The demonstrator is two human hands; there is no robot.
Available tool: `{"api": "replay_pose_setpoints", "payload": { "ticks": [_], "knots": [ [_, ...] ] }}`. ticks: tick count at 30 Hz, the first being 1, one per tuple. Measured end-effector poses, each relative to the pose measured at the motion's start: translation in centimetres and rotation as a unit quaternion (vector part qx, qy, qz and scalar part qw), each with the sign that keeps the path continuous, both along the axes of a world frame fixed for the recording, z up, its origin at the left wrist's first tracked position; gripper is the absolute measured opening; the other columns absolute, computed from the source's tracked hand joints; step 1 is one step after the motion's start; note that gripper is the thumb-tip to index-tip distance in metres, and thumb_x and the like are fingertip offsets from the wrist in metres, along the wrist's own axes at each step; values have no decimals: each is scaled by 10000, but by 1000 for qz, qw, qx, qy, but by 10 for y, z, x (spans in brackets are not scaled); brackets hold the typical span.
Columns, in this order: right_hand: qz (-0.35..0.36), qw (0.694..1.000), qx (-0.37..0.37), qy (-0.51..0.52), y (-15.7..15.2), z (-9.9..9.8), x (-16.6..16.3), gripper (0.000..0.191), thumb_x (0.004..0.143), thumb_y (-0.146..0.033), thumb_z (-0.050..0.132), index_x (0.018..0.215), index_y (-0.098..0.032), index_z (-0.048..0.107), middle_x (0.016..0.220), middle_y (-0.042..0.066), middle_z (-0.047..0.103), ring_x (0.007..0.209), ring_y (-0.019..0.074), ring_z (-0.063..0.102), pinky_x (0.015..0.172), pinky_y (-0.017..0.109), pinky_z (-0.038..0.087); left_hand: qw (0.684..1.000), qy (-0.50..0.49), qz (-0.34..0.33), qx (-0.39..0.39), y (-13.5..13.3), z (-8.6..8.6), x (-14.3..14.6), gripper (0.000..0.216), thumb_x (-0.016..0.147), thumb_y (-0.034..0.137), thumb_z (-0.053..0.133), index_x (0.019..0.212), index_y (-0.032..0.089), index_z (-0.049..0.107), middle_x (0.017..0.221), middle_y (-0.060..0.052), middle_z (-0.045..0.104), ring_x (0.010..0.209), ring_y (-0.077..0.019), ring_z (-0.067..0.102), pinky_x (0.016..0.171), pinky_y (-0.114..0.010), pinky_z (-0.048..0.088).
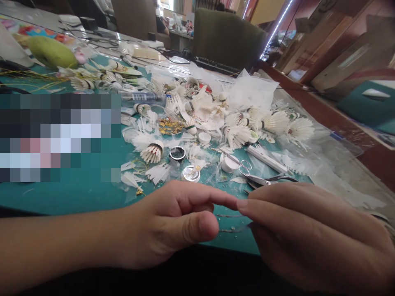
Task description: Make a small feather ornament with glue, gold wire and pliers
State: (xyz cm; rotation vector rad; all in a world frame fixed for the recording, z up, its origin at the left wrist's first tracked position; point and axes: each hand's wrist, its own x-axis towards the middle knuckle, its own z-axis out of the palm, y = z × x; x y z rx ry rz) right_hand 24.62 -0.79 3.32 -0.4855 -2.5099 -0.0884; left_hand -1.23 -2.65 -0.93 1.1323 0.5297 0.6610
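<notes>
My left hand comes in from the left with its index finger stretched out and its thumb apart; the other fingers curl under. I see nothing held in it. The tip of that index finger meets the fingertips of my right hand, whose fingers are pressed together. Whatever the right fingers may pinch is hidden. A thin beaded strand shows just below the fingertips, and I cannot tell whether it is held or lies on the mat. Beyond the hands are pliers, small scissors and a silvery round lid.
Feather shuttlecocks and loose white feathers litter the green mat. A dish of gold pieces, a black-rimmed jar, a white bar and a plastic bottle lie among them. A green fruit sits back left.
</notes>
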Motion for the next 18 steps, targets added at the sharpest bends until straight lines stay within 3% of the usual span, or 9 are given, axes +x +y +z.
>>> {"api": "replay_pose_setpoints", "payload": {
  "ticks": [5,8,14,18],
  "knots": [
    [-6,1000,12,24,-2,2,-4,262,956,-36,610,1098,-206,750,831,10,792,547,121,700,443,239,525,1000,11,11,23,0,-1,0,515,994,686,754,1332,308,844,750,71,464,684,-139,374,711,-277,374],
    [4,1000,8,18,-3,2,-4,290,937,-14,608,1118,-194,746,837,14,793,536,122,706,439,243,530,999,23,23,38,0,0,1,514,999,682,747,1315,291,856,743,61,490,679,-147,390,734,-274,426],
    [13,1000,5,9,-3,3,0,288,939,-13,605,1130,-186,734,840,17,793,560,133,721,454,264,538,999,11,6,43,2,4,0,438,1038,628,729,1300,307,870,997,-9,764,875,-184,612,939,-320,523],
    [28,999,-15,-15,-3,4,1,271,974,-7,567,1129,-185,699,836,5,790,605,126,743,494,261,539,998,49,4,39,2,3,-2,496,1018,663,737,1335,299,855,967,-14,762,871,-190,600,852,-304,521]
  ]
}}
